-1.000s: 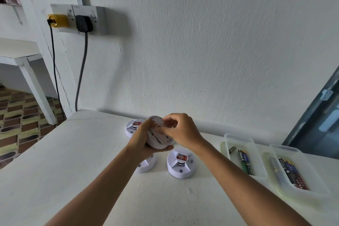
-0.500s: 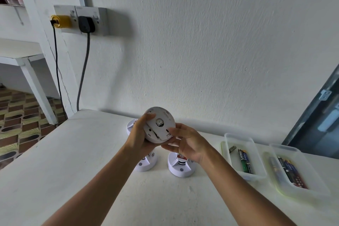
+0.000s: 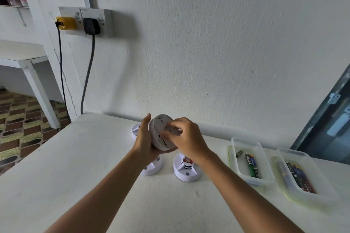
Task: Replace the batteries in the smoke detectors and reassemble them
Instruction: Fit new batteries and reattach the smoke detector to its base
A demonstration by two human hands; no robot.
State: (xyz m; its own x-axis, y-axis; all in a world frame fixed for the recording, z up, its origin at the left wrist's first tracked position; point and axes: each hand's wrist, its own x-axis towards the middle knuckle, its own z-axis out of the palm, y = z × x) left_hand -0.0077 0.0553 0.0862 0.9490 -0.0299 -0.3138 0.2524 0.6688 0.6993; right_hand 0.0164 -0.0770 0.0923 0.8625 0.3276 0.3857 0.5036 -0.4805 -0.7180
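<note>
**Detector held above the table**

The white smoke detector (image 3: 161, 132) is held on edge: left hand (image 3: 144, 143) cups it, right hand (image 3: 186, 138) pinches its back. Below stand three detectors (image 3: 186, 171). Batteries (image 3: 251, 164) lie in trays (image 3: 246, 142), one reading "Eveready".

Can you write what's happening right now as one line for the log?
step: opening smoke detector | left hand: holds it off the table | right hand: fingers curled on its back | batteries: in tray, untouched
</note>
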